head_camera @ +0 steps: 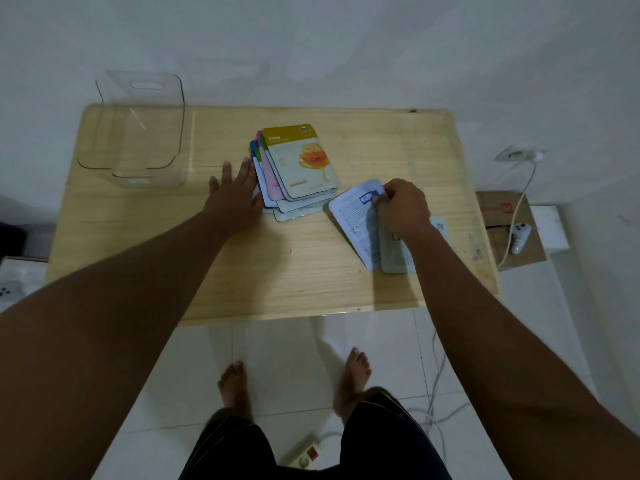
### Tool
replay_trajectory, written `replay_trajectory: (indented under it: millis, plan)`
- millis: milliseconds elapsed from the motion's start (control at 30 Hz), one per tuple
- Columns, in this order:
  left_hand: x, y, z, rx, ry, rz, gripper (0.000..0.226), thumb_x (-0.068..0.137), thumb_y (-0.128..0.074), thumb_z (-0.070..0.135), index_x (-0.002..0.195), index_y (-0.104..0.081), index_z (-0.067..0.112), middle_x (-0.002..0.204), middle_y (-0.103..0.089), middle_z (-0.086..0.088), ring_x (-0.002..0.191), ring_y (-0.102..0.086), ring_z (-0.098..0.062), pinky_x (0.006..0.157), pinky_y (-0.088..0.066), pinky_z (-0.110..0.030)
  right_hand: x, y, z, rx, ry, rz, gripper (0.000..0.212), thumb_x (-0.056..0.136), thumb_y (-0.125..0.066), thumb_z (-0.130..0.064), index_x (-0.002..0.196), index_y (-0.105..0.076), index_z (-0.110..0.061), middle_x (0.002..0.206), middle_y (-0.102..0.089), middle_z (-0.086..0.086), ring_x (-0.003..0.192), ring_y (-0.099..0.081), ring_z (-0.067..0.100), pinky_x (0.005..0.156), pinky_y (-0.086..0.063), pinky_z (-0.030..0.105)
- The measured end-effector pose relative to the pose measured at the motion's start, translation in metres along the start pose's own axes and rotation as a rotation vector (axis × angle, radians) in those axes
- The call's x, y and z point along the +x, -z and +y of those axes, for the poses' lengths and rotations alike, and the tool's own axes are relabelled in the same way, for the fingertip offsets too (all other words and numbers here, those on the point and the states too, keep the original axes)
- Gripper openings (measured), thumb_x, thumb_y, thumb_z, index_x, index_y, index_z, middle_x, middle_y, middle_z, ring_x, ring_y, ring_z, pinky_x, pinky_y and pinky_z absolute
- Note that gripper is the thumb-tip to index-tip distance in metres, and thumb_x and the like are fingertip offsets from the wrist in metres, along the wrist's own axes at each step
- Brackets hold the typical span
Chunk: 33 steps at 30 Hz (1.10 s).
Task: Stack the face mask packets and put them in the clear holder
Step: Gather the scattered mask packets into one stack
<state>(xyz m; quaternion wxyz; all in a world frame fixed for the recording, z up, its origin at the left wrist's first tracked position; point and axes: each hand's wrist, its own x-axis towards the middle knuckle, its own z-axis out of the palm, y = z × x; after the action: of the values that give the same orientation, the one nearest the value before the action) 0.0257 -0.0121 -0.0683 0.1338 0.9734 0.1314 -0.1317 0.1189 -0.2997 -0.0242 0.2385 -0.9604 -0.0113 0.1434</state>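
A fanned stack of several face mask packets [298, 168] lies at the middle of the wooden table [242, 271], a yellow "Honey" packet on top. My left hand [235, 195] lies flat with fingers spread, pressing against the stack's left edge. To the right, my right hand [401, 207] pinches the upper edge of a face-down white packet [353, 220] with printed text. Another packet [394, 254] lies partly under it and under my wrist. The clear holder [138, 133] stands empty at the table's far left corner.
A cardboard box [509, 233] with a white controller and cable sits right of the table. A wall socket [516, 155] is behind it. A power strip [304, 455] and cables lie on the tiled floor by my bare feet.
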Motion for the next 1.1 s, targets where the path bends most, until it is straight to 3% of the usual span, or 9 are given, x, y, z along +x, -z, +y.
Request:
replay_trajectory:
  millis: [67,200,300,500,633,800,933,1033,1100]
  plan:
    - [0.000,0.001,0.001,-0.005,0.000,-0.002,0.067,0.099,-0.035,0.033,0.156,-0.004,0.017,0.165,-0.005,-0.008,0.149,0.000,-0.043,0.117,-0.012,-0.064,0.003,0.008,0.001,0.063,0.025,0.058,0.012,0.088,-0.062,-0.033,0.097,-0.066,-0.026,0.095,-0.068,0.000,0.087,-0.066,0.022,0.080,-0.054,0.036]
    - [0.001,0.001,0.001,0.002,0.006,-0.020,0.067,0.099,-0.034,0.034,0.156,-0.004,0.018,0.165,-0.004,-0.007,0.149,0.001,-0.043,0.116,-0.012,-0.063,0.009,0.028,-0.007,0.152,0.145,0.162,0.012,0.087,-0.066,-0.029,0.096,-0.070,-0.021,0.078,-0.066,-0.005,0.062,-0.059,0.007,0.057,-0.041,0.009]
    - [0.001,0.000,-0.001,0.004,0.004,-0.025,0.067,0.099,-0.032,0.036,0.156,-0.003,0.018,0.165,-0.003,-0.006,0.149,0.002,-0.043,0.117,-0.011,-0.063,0.015,0.040,-0.023,0.175,0.213,0.205,0.015,0.086,-0.067,-0.030,0.095,-0.073,-0.020,0.077,-0.066,-0.008,0.068,-0.061,0.007,0.056,-0.029,-0.001]
    - [0.003,-0.002,-0.004,-0.009,0.005,-0.024,0.068,0.098,-0.034,0.036,0.156,-0.003,0.018,0.165,-0.004,-0.006,0.150,0.001,-0.043,0.117,-0.012,-0.063,0.028,0.039,-0.074,0.233,0.233,0.259,0.016,0.081,-0.067,-0.026,0.092,-0.075,-0.017,0.078,-0.071,-0.003,0.072,-0.063,0.007,0.061,-0.038,0.002]
    - [0.003,-0.002,-0.004,-0.014,-0.004,-0.015,0.068,0.098,-0.034,0.037,0.156,-0.003,0.019,0.165,-0.004,-0.006,0.149,0.001,-0.043,0.117,-0.011,-0.063,0.036,0.008,-0.123,0.349,0.222,0.213,0.017,0.070,-0.066,-0.025,0.083,-0.074,-0.017,0.083,-0.075,0.005,0.077,-0.072,0.024,0.078,-0.059,0.032]
    - [0.003,-0.001,-0.005,-0.016,-0.002,-0.029,0.070,0.098,-0.037,0.037,0.156,-0.003,0.017,0.166,-0.003,-0.005,0.150,0.002,-0.042,0.117,-0.010,-0.063,0.036,-0.038,-0.168,0.210,0.317,0.092,0.021,0.079,-0.069,-0.025,0.094,-0.073,-0.010,0.100,-0.071,0.007,0.096,-0.067,0.021,0.080,-0.048,0.024]
    - [0.001,-0.001,-0.003,-0.029,0.014,-0.026,0.070,0.098,-0.038,0.035,0.156,-0.003,0.016,0.166,-0.001,-0.003,0.150,0.005,-0.039,0.117,-0.008,-0.061,0.037,-0.067,-0.173,0.066,0.325,-0.065,0.052,0.076,-0.074,-0.052,0.098,-0.067,-0.005,0.087,-0.058,0.002,0.085,-0.054,0.017,0.075,-0.046,0.029]
    - [0.003,-0.001,-0.003,-0.056,0.019,-0.032,0.071,0.098,-0.038,0.035,0.156,-0.001,0.017,0.166,0.001,-0.002,0.151,0.007,-0.038,0.118,-0.006,-0.061,0.033,-0.074,-0.171,0.027,0.342,-0.057,0.045,0.082,-0.068,-0.054,0.084,-0.062,-0.009,0.067,-0.049,-0.002,0.079,-0.051,0.018,0.068,-0.037,0.027]
    - [0.003,-0.002,-0.005,-0.054,0.015,-0.031,0.072,0.098,-0.038,0.036,0.156,-0.001,0.016,0.166,0.001,-0.003,0.150,0.007,-0.039,0.117,-0.006,-0.061,0.027,-0.071,-0.169,0.033,0.358,-0.064,0.042,0.085,-0.065,-0.053,0.094,-0.068,-0.012,0.078,-0.060,0.001,0.087,-0.062,0.021,0.073,-0.046,0.028]
